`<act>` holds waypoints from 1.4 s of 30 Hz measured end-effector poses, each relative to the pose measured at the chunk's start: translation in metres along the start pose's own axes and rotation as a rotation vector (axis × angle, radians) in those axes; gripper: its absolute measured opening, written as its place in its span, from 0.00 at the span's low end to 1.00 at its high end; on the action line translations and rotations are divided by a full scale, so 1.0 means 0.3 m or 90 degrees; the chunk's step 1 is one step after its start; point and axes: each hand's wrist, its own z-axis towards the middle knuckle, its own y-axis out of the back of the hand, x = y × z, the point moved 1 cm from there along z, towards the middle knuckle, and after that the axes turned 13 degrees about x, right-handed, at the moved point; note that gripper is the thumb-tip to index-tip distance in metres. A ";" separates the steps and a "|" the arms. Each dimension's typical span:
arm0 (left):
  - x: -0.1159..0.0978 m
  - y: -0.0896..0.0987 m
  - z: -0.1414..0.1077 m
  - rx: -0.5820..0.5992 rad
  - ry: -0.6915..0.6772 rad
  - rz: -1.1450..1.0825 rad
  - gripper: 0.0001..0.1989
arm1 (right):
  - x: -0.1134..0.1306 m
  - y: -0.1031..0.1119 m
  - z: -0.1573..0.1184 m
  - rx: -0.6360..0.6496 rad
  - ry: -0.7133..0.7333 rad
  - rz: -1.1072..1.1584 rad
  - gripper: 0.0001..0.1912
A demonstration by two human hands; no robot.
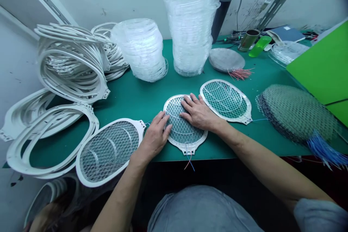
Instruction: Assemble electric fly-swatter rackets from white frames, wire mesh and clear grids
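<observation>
An oval mesh racket head, like that of an electric fly swatter, lies before me with its necked end toward me. A red and a blue wire stick out of that end. My right hand lies on its upper right part, fingers spread over mesh and rim. My left hand touches the left rim, thumb apart from the slightly bent fingers. Another racket head with clear arcs over green-looking mesh lies to the right. A white-rimmed racket head lies left, partly behind my left forearm.
White oval frames are heaped at left. Two stacks of clear plastic pieces stand behind. Mesh sheets with blue wires lie right; grey mesh sheets with red wires lie farther back. Another person's blurred hand shows at lower left.
</observation>
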 end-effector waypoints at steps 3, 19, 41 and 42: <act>-0.005 -0.018 -0.042 -0.002 -0.040 0.016 0.20 | -0.002 0.007 0.000 0.006 0.013 0.008 0.33; 0.011 -0.054 -0.055 -0.100 -0.077 0.018 0.18 | 0.069 -0.015 -0.004 0.003 -0.038 0.043 0.39; 0.003 -0.059 -0.083 -0.058 -0.077 0.073 0.23 | 0.088 -0.118 -0.302 -0.129 -0.094 0.074 0.29; 0.004 -0.060 -0.083 -0.059 -0.077 0.078 0.23 | 0.095 -0.124 -0.304 -0.124 -0.098 0.078 0.30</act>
